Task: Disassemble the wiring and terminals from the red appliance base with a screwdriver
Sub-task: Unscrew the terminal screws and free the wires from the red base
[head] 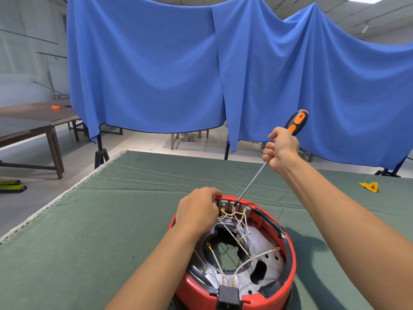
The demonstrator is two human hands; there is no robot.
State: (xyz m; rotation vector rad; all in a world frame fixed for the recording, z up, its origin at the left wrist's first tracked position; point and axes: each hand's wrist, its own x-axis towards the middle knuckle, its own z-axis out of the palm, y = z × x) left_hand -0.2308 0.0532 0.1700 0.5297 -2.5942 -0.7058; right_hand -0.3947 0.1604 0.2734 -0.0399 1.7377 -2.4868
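The red appliance base (288,285) lies open side up on the green table cover, near the front edge. Inside it, white wires (234,222) with brass terminals (233,208) fan out from a grey terminal block at its far rim. My left hand (197,209) grips the far left rim of the base, fingers curled over the edge. My right hand (280,149) holds the orange and black screwdriver (296,121) by its handle, raised above the base. The shaft slants down and its tip sits on the middle terminal of the block.
A yellow scrap (369,186) lies on the green table cover (111,220) at the right. A blue cloth (201,74) hangs behind the table. A brown table (33,121) with an orange object (55,107) stands at the far left.
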